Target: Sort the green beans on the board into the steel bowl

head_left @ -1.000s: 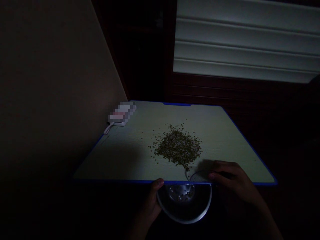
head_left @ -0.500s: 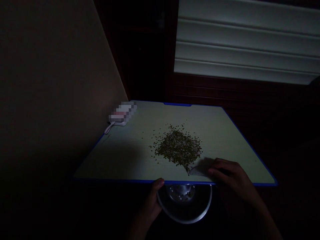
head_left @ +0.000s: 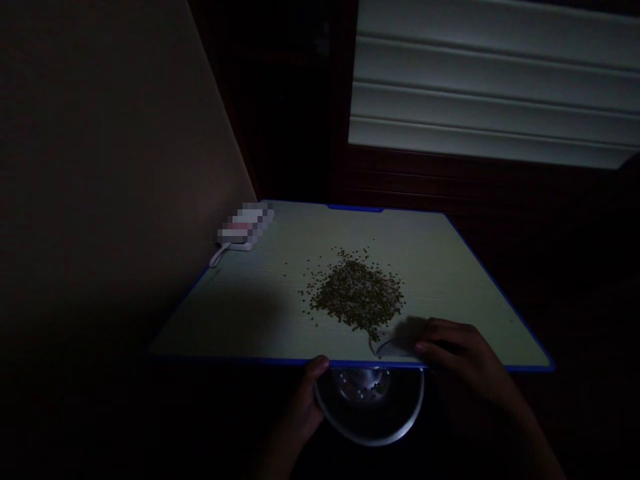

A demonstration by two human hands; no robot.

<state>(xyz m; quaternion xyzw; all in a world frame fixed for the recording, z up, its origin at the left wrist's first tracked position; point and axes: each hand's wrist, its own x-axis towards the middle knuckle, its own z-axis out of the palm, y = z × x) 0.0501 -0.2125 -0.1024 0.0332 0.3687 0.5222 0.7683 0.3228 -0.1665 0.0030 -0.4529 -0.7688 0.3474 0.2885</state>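
A loose pile of small greenish-brown seeds or beans (head_left: 357, 293) lies on the pale, blue-edged board (head_left: 225, 320). My right hand (head_left: 457, 350), fingers pinched, holds a thin, pale, curved tool (head_left: 397, 347) at the pile's near side; its exact kind is unclear in the dim light. Under the board's front edge is a shiny metal bowl (head_left: 385, 440) with a few of the same grains inside. My left hand (head_left: 307, 400) is closed on the bowl's left side, its thumb at the board's blue edge. Its other fingers are mostly hidden.
At the board's far left corner lies a white, blurred-out device (head_left: 245, 227) with a strap loop. A plain wall (head_left: 125, 167) borders the left side. Pale slatted panels (head_left: 490, 87) in dark wood stand behind. Stray grains are scattered around the pile.
The curved tool in my right hand has shifted slightly toward the board's front edge, and a few grains at the pile's near tip have moved. My left hand and the bowl stay put.
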